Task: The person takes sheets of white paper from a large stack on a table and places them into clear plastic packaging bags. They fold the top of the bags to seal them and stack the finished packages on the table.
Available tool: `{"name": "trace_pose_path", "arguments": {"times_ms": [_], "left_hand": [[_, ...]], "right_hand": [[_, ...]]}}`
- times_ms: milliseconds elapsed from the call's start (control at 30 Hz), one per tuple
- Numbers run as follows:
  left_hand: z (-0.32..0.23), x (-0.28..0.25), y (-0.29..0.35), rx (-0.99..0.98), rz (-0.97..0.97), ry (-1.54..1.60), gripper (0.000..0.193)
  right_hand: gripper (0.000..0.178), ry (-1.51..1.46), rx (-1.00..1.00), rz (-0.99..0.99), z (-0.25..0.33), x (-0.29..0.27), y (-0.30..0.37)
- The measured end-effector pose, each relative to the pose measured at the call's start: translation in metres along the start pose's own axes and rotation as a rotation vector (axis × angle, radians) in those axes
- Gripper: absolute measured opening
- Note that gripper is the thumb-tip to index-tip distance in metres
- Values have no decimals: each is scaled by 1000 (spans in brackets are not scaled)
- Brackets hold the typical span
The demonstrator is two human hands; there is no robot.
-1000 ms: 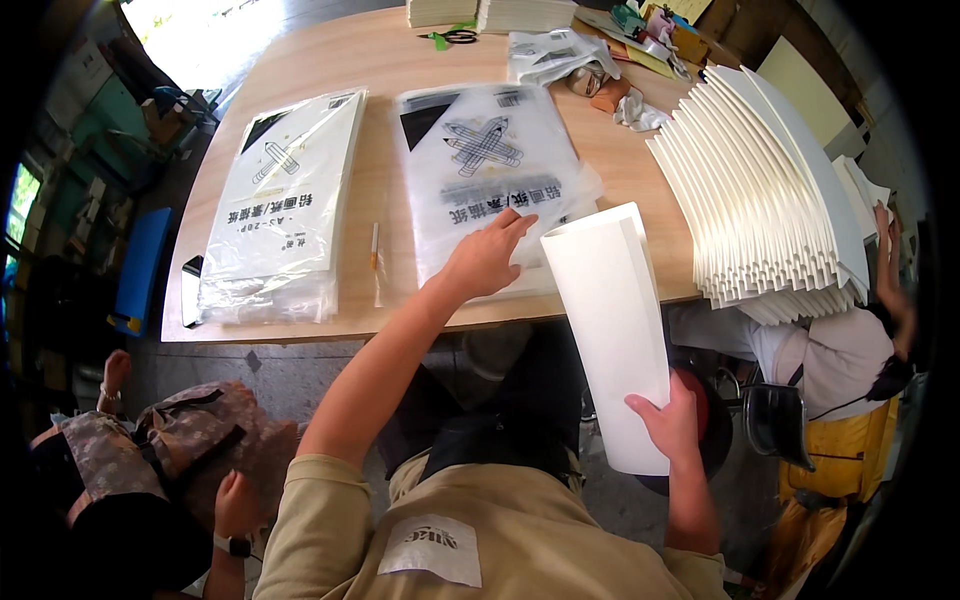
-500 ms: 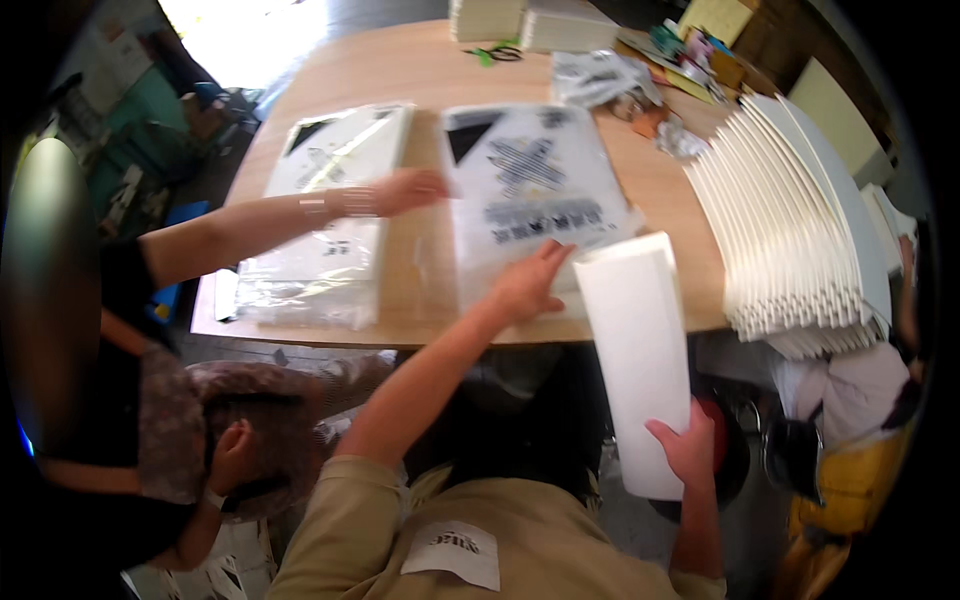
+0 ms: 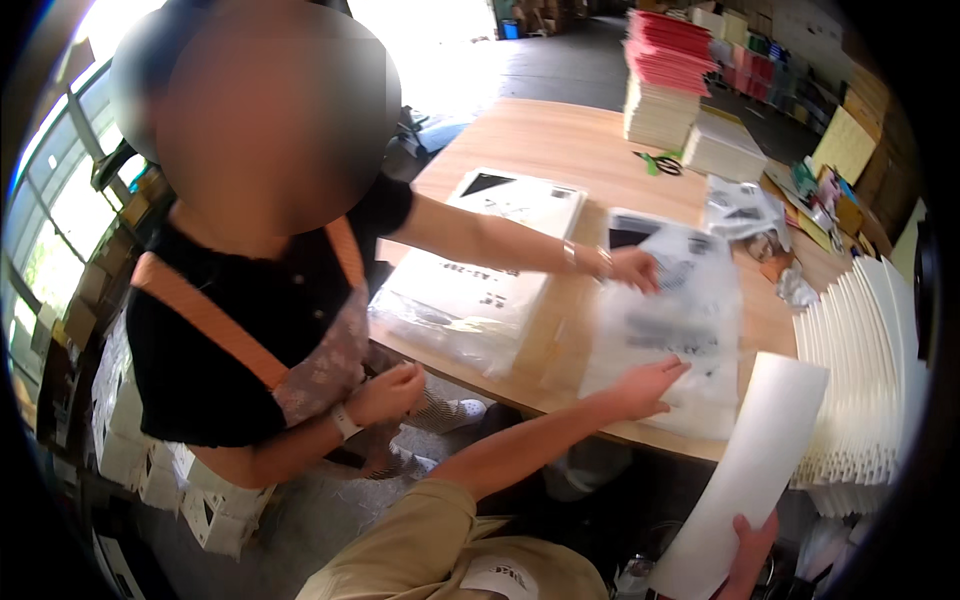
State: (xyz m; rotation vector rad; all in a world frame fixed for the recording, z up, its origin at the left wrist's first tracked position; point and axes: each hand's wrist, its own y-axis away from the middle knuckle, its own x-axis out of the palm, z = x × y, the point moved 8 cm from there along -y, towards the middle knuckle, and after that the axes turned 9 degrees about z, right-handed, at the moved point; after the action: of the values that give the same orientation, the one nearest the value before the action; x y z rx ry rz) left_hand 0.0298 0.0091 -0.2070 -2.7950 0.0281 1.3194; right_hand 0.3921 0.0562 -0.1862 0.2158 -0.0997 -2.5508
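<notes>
A long white folded sheet or panel (image 3: pixel 762 440) is held upright and slanted by my right hand (image 3: pixel 752 550), thumb across its lower edge. My left hand (image 3: pixel 648 388) is open, fingers stretched out over the lower part of a translucent plastic bag (image 3: pixel 625 345) with dark print. Whether the fingertips touch the bag I cannot tell. A co-worker's hand (image 3: pixel 635 270) reaches across from the left onto the same bag's upper part. Left of it lies a stack of similar printed bags (image 3: pixel 470 300) in clear plastic.
A fanned stack of white folded panels (image 3: pixel 860 370) stands at the table's right. Scissors (image 3: pixel 658 163) lie at the back, near piles of white and red sheets (image 3: pixel 668 70). Crumpled plastic (image 3: pixel 745 208) sits at the back right. The co-worker (image 3: pixel 260 320) stands close on my left.
My view has swung left and up, bringing more of the co-worker into the picture. The co-worker's hand has moved right onto the bag. My right hand still holds the white panel.
</notes>
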Motion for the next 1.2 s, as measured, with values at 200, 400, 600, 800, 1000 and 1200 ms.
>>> {"name": "trace_pose_path", "arguments": {"times_ms": [200, 400, 600, 800, 1000, 1200], "left_hand": [[-10, -32, 35, 77, -232, -206, 69], [-22, -55, 59, -44, -286, -330, 63], [-15, -51, 73, -88, -266, -224, 58], [-1, -34, 61, -57, -332, -329, 65], [-16, 4, 18, -189, 0, -179, 82], [-35, 33, 19, -13, 61, -240, 72]], "right_hand": [[42, -49, 26, -18, 4, -8, -37], [40, -166, 100, 73, 8, 3, -80], [41, -242, 145, 155, 7, 17, -118], [40, -208, 117, 139, 13, 4, -119], [38, -191, 59, 120, 27, -15, -101], [39, -165, 117, 103, 32, -23, -113]]}}
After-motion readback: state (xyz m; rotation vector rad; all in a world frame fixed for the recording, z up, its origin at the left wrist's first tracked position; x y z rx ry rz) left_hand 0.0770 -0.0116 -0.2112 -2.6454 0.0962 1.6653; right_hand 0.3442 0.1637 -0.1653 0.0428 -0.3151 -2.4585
